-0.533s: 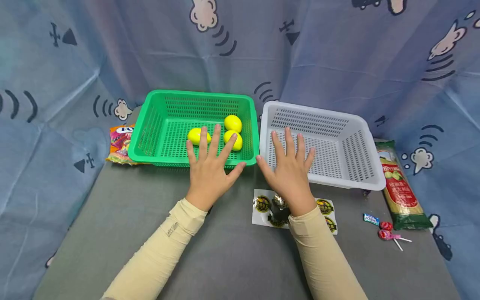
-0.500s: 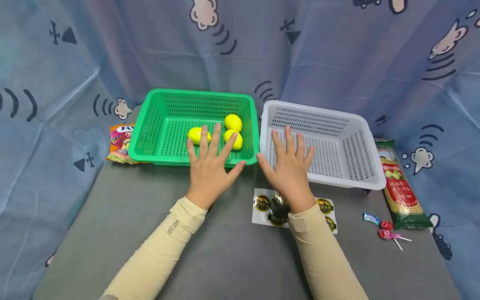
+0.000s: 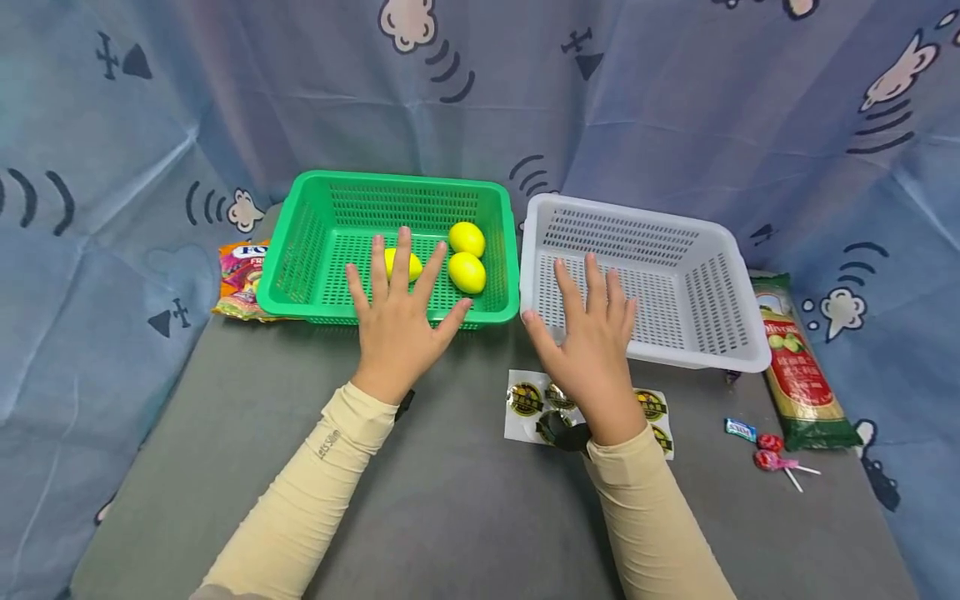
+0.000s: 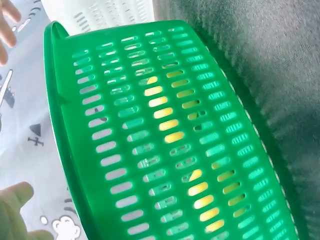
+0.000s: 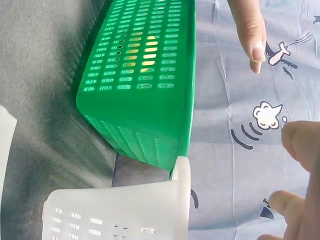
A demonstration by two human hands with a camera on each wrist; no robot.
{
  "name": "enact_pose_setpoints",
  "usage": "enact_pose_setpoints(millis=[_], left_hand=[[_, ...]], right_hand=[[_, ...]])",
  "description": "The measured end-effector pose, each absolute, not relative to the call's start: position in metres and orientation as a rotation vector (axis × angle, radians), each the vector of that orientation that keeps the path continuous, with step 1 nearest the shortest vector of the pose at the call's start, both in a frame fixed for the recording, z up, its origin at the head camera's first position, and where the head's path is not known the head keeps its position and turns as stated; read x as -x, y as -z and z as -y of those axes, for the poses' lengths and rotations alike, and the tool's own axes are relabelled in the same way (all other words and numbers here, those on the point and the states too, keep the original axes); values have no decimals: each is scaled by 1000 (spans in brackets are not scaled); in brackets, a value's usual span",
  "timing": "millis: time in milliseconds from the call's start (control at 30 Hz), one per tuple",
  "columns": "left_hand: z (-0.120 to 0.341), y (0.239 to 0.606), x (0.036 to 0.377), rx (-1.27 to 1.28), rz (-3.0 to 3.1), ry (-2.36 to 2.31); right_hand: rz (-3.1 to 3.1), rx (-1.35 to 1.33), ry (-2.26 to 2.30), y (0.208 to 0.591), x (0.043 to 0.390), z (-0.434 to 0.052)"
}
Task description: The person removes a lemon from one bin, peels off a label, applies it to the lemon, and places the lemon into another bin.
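Plainly, the left hand (image 3: 397,321) hovers flat, fingers spread, holding nothing, over the near wall of the green basket (image 3: 300,258); the right hand (image 3: 592,342), likewise spread, hovers at the white basket (image 3: 712,250). At the left hand's twelve to one o'clock lie three yellow lemons (image 3: 467,272), probably light, hard, smooth plastic; best cupped around the middle. Two baskets.

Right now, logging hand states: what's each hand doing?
Left hand: open, fingers spread, holding nothing.
Right hand: open, fingers spread, holding nothing.
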State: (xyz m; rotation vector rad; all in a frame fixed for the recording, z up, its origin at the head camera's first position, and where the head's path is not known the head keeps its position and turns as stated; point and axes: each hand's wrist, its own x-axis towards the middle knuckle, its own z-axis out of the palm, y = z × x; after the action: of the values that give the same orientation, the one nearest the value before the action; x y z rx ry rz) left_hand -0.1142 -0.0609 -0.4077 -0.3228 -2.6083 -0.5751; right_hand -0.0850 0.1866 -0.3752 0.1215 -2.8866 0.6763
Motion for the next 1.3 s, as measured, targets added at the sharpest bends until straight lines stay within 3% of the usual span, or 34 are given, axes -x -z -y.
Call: enact_pose_setpoints(millis=[400, 633, 800, 1067, 1300], left_hand=[[90, 385, 128, 175, 2696, 862], [114, 350, 163, -50, 2996, 1192], [122, 339, 196, -32, 3255, 1161], [108, 347, 238, 16, 3571, 768], [93, 364, 252, 126, 3600, 839]], right_hand=[[2878, -182, -806, 373, 97, -170], [2926, -219, -888, 380, 112, -134], [2974, -190, -898, 388, 111, -104], [2925, -171, -692, 399, 103, -87], [2908, -160, -676, 401, 103, -87]])
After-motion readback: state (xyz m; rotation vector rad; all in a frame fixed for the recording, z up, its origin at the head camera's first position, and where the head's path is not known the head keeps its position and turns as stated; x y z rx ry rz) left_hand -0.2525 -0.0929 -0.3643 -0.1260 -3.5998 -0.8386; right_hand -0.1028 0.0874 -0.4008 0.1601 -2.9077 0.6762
